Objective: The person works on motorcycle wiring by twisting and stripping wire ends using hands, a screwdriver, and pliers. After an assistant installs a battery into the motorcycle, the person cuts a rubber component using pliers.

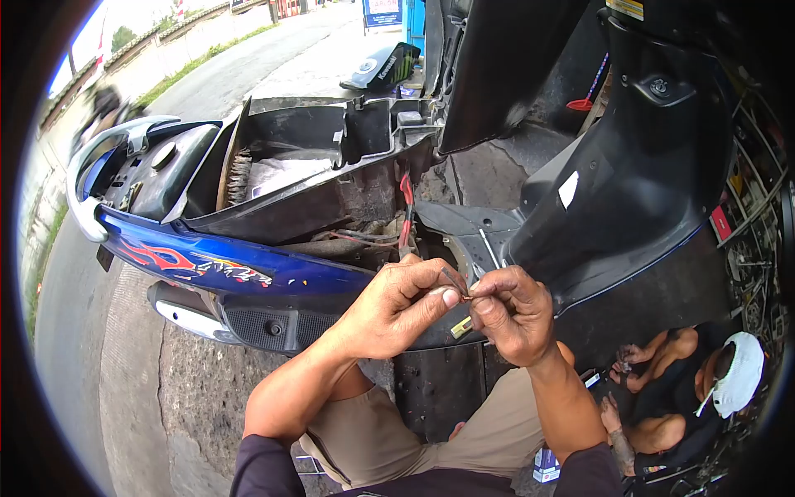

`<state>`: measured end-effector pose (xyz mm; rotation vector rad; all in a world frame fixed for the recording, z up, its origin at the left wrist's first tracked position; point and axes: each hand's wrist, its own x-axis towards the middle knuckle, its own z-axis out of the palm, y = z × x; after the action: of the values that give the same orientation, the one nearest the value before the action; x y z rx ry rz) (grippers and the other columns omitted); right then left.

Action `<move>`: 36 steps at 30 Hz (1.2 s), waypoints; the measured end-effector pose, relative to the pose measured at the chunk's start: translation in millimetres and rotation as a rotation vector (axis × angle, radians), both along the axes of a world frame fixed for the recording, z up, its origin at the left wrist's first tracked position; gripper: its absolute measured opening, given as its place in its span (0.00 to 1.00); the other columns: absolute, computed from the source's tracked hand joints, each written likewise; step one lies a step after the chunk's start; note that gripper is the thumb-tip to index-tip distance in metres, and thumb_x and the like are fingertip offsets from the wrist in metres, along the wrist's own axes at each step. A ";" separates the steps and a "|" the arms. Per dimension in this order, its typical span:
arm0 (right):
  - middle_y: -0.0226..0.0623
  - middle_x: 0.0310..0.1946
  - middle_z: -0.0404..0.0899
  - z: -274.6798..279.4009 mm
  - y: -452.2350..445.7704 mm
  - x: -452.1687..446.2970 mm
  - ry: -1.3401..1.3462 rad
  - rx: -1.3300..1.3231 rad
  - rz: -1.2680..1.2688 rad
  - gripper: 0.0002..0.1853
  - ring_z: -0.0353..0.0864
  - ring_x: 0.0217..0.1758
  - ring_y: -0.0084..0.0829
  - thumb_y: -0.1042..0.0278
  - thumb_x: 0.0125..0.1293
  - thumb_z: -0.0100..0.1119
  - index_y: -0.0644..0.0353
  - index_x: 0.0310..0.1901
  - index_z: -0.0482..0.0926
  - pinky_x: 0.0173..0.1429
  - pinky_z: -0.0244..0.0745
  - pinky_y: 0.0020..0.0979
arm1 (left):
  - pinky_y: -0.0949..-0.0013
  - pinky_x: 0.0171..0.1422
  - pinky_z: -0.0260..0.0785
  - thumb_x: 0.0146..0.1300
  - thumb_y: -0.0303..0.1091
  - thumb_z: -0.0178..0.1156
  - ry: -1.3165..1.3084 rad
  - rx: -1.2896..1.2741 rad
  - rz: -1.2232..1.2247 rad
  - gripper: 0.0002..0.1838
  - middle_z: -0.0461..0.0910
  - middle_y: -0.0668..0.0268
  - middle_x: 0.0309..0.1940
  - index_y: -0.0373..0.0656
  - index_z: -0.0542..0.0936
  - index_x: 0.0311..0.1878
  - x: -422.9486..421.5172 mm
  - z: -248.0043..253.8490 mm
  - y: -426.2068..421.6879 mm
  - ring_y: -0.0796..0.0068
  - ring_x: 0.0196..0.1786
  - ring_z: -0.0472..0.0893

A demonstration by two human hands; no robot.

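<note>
My left hand is closed in a pinch on a thin dark wire-like piece. Fingertip to fingertip with it, my right hand pinches the small copper-coloured end of the piece. Both hands are above the footboard of a blue scooter, whose seat compartment lies open. Red and black wires rise from the frame just beyond my hands. A yellow-labelled item lies under my fingers, and a thin metal rod rests on the footboard.
A brush and white cloth are in the compartment. The black front shield stands at the right. A co-worker in a white cap crouches at the lower right. A small box is on the ground.
</note>
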<state>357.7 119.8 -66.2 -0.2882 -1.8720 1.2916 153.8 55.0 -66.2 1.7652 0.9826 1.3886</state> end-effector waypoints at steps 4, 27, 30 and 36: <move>0.29 0.28 0.80 0.5 3.6 1.6 -0.051 0.002 0.007 0.05 0.78 0.26 0.16 0.78 0.74 0.57 0.64 0.49 0.78 0.29 0.73 0.20 | 0.70 0.35 0.62 0.76 0.32 0.56 -0.101 -0.070 -0.061 0.10 0.75 0.69 0.25 0.35 0.80 0.42 0.6 -4.7 0.6 0.81 0.31 0.69; 0.46 0.44 0.86 5.9 34.5 4.4 -0.337 -0.179 -0.328 0.25 0.83 0.39 0.24 0.71 0.68 0.68 0.70 0.63 0.74 0.46 0.80 0.28 | 0.63 0.52 0.64 0.66 0.29 0.63 0.248 0.070 -0.009 0.04 0.83 0.65 0.33 0.40 0.82 0.41 6.2 -8.3 6.0 0.65 0.38 0.81; 0.47 0.44 0.86 7.6 32.8 -1.4 -0.099 -0.350 -0.249 0.30 0.83 0.41 0.23 0.70 0.71 0.64 0.75 0.69 0.66 0.47 0.80 0.26 | 0.63 0.51 0.62 0.65 0.28 0.63 0.279 0.100 0.017 0.03 0.83 0.66 0.32 0.42 0.81 0.40 9.2 -10.5 6.2 0.65 0.37 0.81; 0.32 0.37 0.80 18.3 36.2 -16.9 -0.061 -0.414 -0.159 0.24 0.77 0.37 0.17 0.70 0.73 0.62 0.74 0.64 0.72 0.45 0.75 0.22 | 0.63 0.52 0.64 0.62 0.26 0.65 0.345 0.051 0.049 0.04 0.83 0.64 0.32 0.40 0.83 0.40 13.4 -8.4 5.7 0.63 0.38 0.81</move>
<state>340.9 155.9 -47.9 -0.6851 -1.5803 1.5650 167.1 60.7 -74.6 2.0766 1.1837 1.1684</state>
